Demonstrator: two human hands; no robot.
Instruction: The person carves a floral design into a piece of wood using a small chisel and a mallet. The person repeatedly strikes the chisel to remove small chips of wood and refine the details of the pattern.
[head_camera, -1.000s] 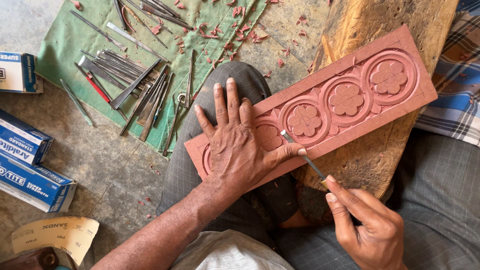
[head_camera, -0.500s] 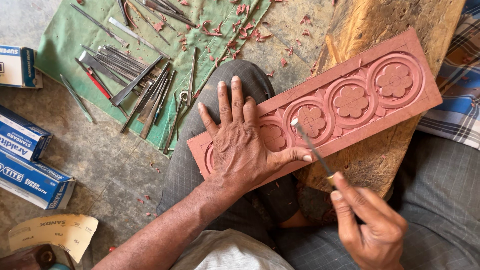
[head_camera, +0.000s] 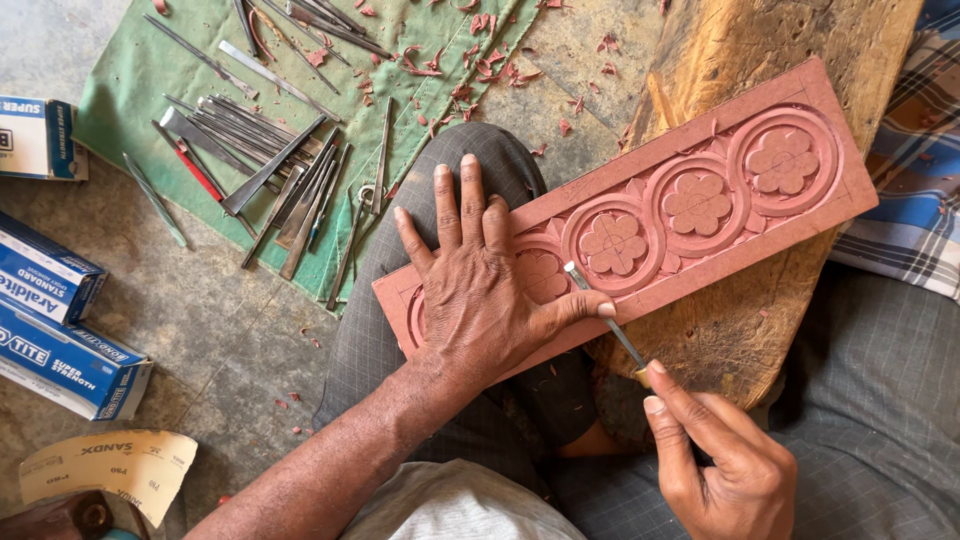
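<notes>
Steel, a thin carving chisel is pinched in the right hand, tip on the reddish rectangular carved wooden panel, which is pressed flat by the open left hand on a wooden block.

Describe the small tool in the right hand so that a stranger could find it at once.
Find the long reddish carved panel lying across the lap. At its lower edge, the right hand holds a thin metal chisel, tip beside the second flower from the left. Unlike the many chisels on the green cloth, it is the only one held.
</notes>
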